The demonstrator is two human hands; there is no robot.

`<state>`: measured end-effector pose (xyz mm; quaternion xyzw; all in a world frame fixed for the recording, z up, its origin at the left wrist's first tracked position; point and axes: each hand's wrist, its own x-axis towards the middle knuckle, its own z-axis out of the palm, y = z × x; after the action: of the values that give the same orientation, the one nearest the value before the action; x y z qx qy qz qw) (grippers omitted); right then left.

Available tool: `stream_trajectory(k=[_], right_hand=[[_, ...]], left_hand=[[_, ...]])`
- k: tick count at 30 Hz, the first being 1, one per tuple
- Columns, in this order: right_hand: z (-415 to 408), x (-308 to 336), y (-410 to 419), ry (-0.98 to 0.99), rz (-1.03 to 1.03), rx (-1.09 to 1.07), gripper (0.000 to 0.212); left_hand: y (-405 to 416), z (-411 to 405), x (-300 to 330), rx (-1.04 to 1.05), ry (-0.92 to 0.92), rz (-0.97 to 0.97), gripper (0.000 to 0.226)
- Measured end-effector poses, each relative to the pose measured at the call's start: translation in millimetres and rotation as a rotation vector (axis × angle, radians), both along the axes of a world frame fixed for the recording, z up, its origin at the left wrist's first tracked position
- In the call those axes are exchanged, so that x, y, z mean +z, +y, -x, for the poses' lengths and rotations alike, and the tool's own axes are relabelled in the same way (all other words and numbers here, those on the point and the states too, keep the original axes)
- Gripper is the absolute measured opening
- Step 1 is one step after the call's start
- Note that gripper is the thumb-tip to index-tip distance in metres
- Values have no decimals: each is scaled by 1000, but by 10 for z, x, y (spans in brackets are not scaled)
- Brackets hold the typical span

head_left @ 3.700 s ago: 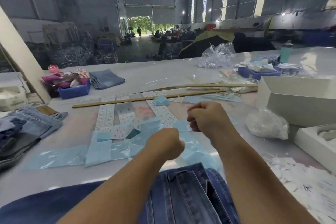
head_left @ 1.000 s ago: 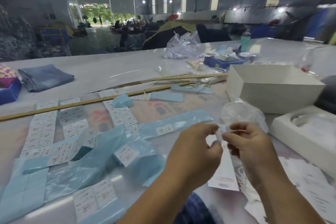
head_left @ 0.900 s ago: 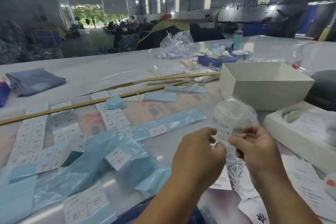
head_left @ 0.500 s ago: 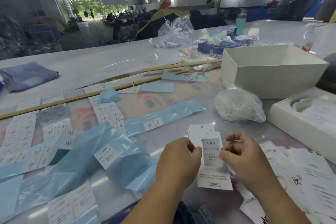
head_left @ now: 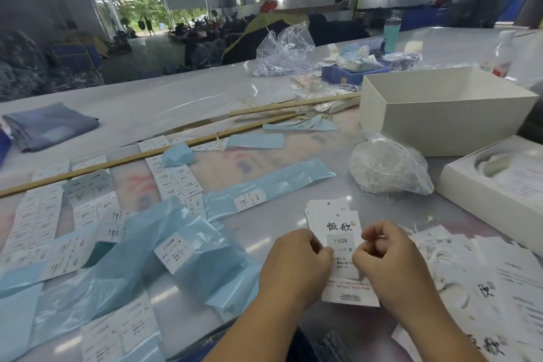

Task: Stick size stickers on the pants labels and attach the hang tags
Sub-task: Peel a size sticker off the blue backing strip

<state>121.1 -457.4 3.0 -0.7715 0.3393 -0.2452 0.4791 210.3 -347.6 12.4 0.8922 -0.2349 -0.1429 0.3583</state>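
Hang tag (head_left: 340, 232) pinched between both hands (head_left: 296, 261)

left hand (head_left: 295, 261) + right hand (head_left: 390, 258) pinch hang tag (head_left: 342, 232) | sticker sheets (head_left: 173, 179) left

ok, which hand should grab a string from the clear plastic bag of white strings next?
Probably right hand: the bag lies on its side, while left hand can keep pinching the white hang tag.
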Motion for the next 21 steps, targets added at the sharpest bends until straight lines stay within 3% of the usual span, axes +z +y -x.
stream_trajectory(k=[11, 14, 18, 21], right_hand=[[-30, -21, 60, 78, 163, -42, 25], [-31, -17, 91, 140, 378, -102, 25], [-59, -51, 107, 144, 642, -158, 47], [-89, -99, 177, 212, 711, -31, 25]], left_hand=[[-22, -27, -48, 13, -24, -6, 14], [-17, -27, -56, 13, -27, -7, 14], [-11, -32, -59, 11, -28, -8, 15], [-9, -30, -67, 15, -52, -8, 15]])
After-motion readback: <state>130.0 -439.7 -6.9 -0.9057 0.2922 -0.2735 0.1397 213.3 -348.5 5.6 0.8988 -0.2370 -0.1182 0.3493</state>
